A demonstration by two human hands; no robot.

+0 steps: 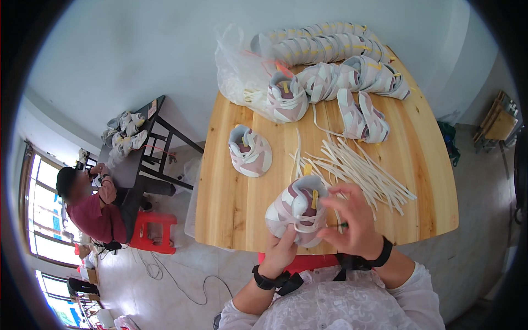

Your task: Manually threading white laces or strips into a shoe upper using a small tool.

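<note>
Just above the table's near edge is a white and pale pink shoe upper [280, 214] with a yellow pull tab and a pale lace across its front. My left hand [283, 250] is closed on its near side, thumb on top. Beside its right side is my right hand [352, 217], thumb and forefinger apart. A thin green-ended tool [343, 224] shows against the palm, seemingly held by the other fingers, which are partly hidden. Behind the upper spreads a loose pile of cream laces [363, 176]. A similar upper [249, 151] stands to the left on the wooden table [220, 203].
At the back lie long nested rows of shoe uppers [330, 49], with a clear plastic bag [234, 71] left of them. Another upper [287, 99] and a pair [363, 118] sit nearer. Far left, a person [99, 212] works at a dark table [129, 170], on a red stool [154, 231].
</note>
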